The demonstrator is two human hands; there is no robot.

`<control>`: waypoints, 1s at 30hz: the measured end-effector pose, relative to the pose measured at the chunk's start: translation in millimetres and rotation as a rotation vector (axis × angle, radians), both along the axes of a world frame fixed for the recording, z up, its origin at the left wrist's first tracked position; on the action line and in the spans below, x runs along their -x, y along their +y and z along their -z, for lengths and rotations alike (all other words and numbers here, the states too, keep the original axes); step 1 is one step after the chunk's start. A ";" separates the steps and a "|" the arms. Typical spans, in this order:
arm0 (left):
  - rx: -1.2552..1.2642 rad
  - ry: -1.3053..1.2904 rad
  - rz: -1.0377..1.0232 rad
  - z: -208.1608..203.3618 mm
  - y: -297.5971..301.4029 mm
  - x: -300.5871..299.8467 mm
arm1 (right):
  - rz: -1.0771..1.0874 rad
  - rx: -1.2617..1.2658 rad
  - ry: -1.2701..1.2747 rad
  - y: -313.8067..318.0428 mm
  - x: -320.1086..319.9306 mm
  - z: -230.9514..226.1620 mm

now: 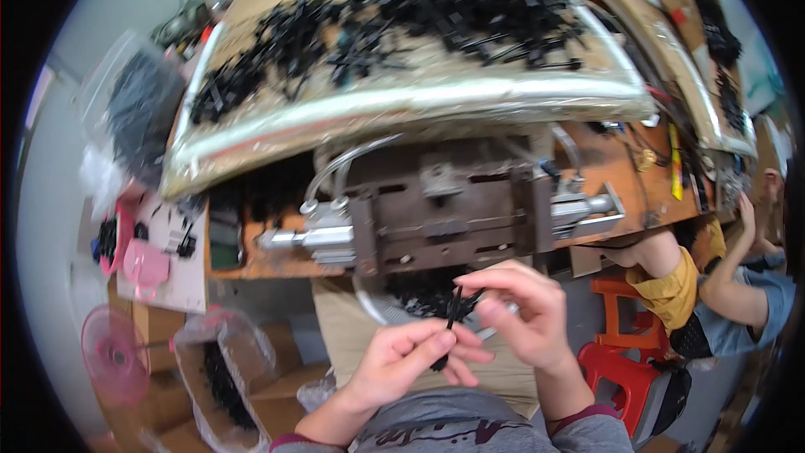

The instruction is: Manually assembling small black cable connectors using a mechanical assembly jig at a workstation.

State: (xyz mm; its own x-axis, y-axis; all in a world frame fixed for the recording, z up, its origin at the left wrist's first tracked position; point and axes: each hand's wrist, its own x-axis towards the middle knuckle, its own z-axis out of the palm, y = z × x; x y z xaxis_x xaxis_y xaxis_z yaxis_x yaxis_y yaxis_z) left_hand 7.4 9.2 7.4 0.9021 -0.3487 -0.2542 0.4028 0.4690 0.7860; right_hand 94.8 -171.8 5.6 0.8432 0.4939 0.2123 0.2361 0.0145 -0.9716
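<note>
Over my lap, my left hand (401, 361) pinches the lower end of a slim black plastic part (454, 312) between thumb and fingers. The part stands nearly upright, its dark lower tip showing below the thumb. At its upper end my right hand (532, 315) is closed, with the index fingertip on the top and the thumb close by. A bit of black shows between those fingers, too small to make out. Just beyond both hands, more black parts (419, 289) lie in a pale container, partly hidden. Behind it stands a dark metal fixture (444, 197) with silver cylinders on both sides.
A plastic-wrapped board (402, 101) above the fixture bears a large heap of black parts (470, 8). Clear air hoses (344, 168) run to the cylinders. At right are red stools (616, 369) and a seated person (746, 285). A pink fan (116, 358) and boxes stand at left.
</note>
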 end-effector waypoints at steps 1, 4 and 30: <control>-0.004 -0.022 0.036 -1.2 -6.0 -2.0 | -0.026 -0.019 0.021 -0.1 -0.9 -6.3; -0.115 -0.117 -0.011 -5.8 -26.0 -9.3 | -0.013 -0.116 0.077 -9.4 2.2 -9.7; -0.127 -0.036 0.099 -3.7 -49.9 -11.9 | 0.194 -0.421 0.469 -34.3 7.3 -1.2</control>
State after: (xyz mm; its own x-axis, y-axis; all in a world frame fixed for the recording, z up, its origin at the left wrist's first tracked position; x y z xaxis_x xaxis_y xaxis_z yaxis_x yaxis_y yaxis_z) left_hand 19.3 -40.7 11.1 0.8744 -0.4033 -0.2699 0.4123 0.3241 0.8515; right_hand 87.4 -206.0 6.8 0.9585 0.2791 -0.0577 -0.1747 0.4154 -0.8927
